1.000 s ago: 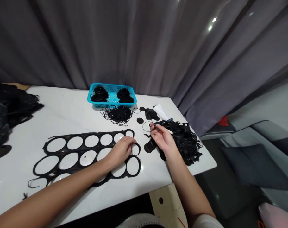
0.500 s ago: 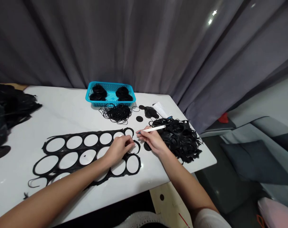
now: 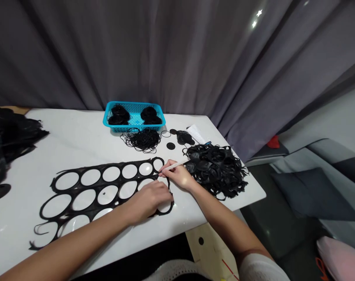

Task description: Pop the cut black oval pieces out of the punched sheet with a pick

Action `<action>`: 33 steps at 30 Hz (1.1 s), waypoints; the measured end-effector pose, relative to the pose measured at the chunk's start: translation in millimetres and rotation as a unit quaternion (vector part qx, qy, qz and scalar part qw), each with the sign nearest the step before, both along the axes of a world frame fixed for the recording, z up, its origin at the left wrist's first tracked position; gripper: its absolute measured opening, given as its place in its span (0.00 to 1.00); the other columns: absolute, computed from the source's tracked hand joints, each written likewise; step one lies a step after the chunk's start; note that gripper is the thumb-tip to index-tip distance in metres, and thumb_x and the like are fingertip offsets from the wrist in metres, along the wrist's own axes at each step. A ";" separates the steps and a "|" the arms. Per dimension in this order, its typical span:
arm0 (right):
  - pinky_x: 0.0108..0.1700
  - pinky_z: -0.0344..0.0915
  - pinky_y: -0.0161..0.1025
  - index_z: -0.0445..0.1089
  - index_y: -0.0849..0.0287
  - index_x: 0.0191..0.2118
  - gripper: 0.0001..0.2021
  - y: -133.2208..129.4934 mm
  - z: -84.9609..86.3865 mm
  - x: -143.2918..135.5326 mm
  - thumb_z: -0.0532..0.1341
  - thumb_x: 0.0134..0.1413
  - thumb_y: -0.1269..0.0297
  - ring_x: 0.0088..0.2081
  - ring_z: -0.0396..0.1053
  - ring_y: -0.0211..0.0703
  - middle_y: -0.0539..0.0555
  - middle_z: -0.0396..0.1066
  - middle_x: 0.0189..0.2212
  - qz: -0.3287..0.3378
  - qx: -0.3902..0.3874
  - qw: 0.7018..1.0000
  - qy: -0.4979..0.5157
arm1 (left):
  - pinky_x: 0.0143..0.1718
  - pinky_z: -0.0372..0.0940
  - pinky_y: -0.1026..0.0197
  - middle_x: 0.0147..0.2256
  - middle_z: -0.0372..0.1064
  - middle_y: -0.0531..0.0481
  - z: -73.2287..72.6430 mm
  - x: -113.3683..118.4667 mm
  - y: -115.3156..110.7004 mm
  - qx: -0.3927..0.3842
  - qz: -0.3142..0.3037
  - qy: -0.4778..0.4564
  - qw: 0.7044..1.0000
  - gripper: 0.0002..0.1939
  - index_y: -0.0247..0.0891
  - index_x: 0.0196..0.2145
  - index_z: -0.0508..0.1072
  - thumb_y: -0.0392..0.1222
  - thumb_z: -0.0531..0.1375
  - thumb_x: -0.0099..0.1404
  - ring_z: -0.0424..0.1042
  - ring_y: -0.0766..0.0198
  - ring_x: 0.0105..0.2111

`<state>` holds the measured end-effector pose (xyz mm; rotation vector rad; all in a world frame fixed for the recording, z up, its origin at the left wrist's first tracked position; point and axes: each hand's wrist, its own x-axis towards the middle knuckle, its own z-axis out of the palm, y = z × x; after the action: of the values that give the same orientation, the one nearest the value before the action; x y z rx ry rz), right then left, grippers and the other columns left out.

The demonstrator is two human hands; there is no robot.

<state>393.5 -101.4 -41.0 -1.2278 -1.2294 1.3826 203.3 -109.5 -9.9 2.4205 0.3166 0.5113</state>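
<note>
A thin black rubbery sheet with rows of round holes point(image 3: 88, 167) lies flat on the white table. My left hand point(image 3: 154, 195) presses on its right end, fingers curled down at the rim of a hole; the fingertips are partly hidden. In my right hand point(image 3: 179, 175) is a slim white pen-shaped tool point(image 3: 177, 164), held like a pencil. Its dark tip points down-left and is at the sheet between two holes near the upper right corner; whether it touches I cannot tell.
Beyond the sheet stands a blue basket point(image 3: 134, 128) with black bundles; thin black rings point(image 3: 144, 139) are heaped before it. Black discs point(image 3: 171, 146) and white paper point(image 3: 197, 134) lie right of them. Black scraps point(image 3: 217, 169) pile up at right, black sheets point(image 3: 13, 134) at far left.
My right hand has moved left and down, bringing the tool's tip to the sheet. My left hand has slid down and slightly right along the sheet's right end. The view has shifted slightly.
</note>
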 end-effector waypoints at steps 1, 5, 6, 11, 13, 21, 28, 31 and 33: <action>0.42 0.71 0.40 0.69 0.56 0.33 0.09 0.1 -1.0 -0.3 0.67 0.52 0.58 0.39 0.77 0.44 0.52 0.76 0.35 -0.002 0.002 1.000 0.002 | 0.47 0.64 0.58 0.36 0.75 0.47 3.6 -3.6 -4.0 0.023 -0.042 -0.006 0.999 0.13 0.42 0.40 0.75 0.31 0.51 0.72 0.72 0.58 0.44; 0.42 0.71 0.39 0.69 0.57 0.33 0.08 -0.3 -1.3 0.0 0.66 0.53 0.60 0.38 0.77 0.43 0.52 0.77 0.34 -0.003 0.010 1.000 -0.012 | 0.52 0.66 0.56 0.41 0.77 0.43 13.4 -19.1 -23.5 0.063 -0.106 -0.019 0.992 0.14 0.43 0.44 0.75 0.32 0.51 0.74 0.74 0.58 0.48; 0.42 0.71 0.39 0.69 0.57 0.33 0.07 -0.5 -0.8 0.1 0.66 0.53 0.60 0.38 0.77 0.43 0.52 0.77 0.34 -0.004 0.011 1.000 -0.015 | 0.52 0.67 0.56 0.41 0.77 0.42 14.2 -22.5 -28.4 0.063 -0.110 -0.020 0.992 0.14 0.43 0.45 0.75 0.32 0.51 0.74 0.75 0.58 0.48; 0.42 0.71 0.39 0.70 0.57 0.33 0.08 -1.3 1.6 -0.9 0.66 0.53 0.60 0.38 0.77 0.43 0.52 0.76 0.33 -0.010 0.002 1.000 -0.012 | 0.55 0.67 0.56 0.45 0.78 0.41 12.3 -35.1 -47.8 0.062 -0.126 -0.018 0.990 0.15 0.42 0.48 0.75 0.31 0.51 0.73 0.74 0.57 0.53; 0.42 0.71 0.39 0.69 0.57 0.33 0.08 -1.3 1.7 -1.4 0.66 0.53 0.59 0.38 0.77 0.43 0.52 0.77 0.33 -0.013 0.001 1.000 -0.010 | 0.55 0.67 0.57 0.45 0.78 0.42 12.1 -37.7 -52.0 0.012 -0.120 -0.017 0.993 0.16 0.42 0.50 0.75 0.31 0.50 0.74 0.73 0.57 0.54; 0.41 0.71 0.39 0.69 0.57 0.33 0.11 -1.2 -4.5 1.1 0.68 0.53 0.57 0.38 0.77 0.44 0.53 0.77 0.33 -0.010 0.012 1.000 0.006 | 0.51 0.70 0.50 0.31 0.73 0.52 35.1 -28.4 -37.0 -0.535 0.267 -0.188 0.779 0.07 0.41 0.36 0.70 0.45 0.60 0.70 0.77 0.54 0.46; 0.42 0.69 0.41 0.70 0.57 0.33 0.11 -6.2 1.3 0.9 0.67 0.53 0.56 0.36 0.75 0.43 0.52 0.75 0.31 -0.001 0.018 1.000 -0.018 | 0.58 0.67 0.39 0.36 0.72 0.49 63.3 -31.6 -26.9 -0.706 0.210 -0.328 0.591 0.07 0.39 0.43 0.72 0.34 0.61 0.66 0.71 0.47 0.57; 0.41 0.69 0.40 0.70 0.57 0.34 0.11 -7.9 3.9 -0.4 0.67 0.54 0.56 0.34 0.74 0.42 0.51 0.75 0.30 -0.003 0.017 1.000 -0.016 | 0.57 0.67 0.38 0.42 0.73 0.46 71.5 -33.6 -28.2 -0.702 0.197 -0.348 0.589 0.11 0.38 0.47 0.73 0.34 0.60 0.67 0.69 0.44 0.59; 0.41 0.69 0.41 0.69 0.57 0.33 0.11 -8.5 4.9 -0.8 0.66 0.55 0.55 0.34 0.74 0.42 0.50 0.75 0.29 -0.004 0.015 1.000 -0.018 | 0.57 0.68 0.39 0.44 0.73 0.45 76.6 -33.6 -28.7 -0.685 0.198 -0.353 0.606 0.11 0.39 0.48 0.73 0.34 0.60 0.67 0.68 0.43 0.59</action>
<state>392.7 -109.9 -36.1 -1.2392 -1.2646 1.3370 169.8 -138.2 66.8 0.5246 0.5855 0.8988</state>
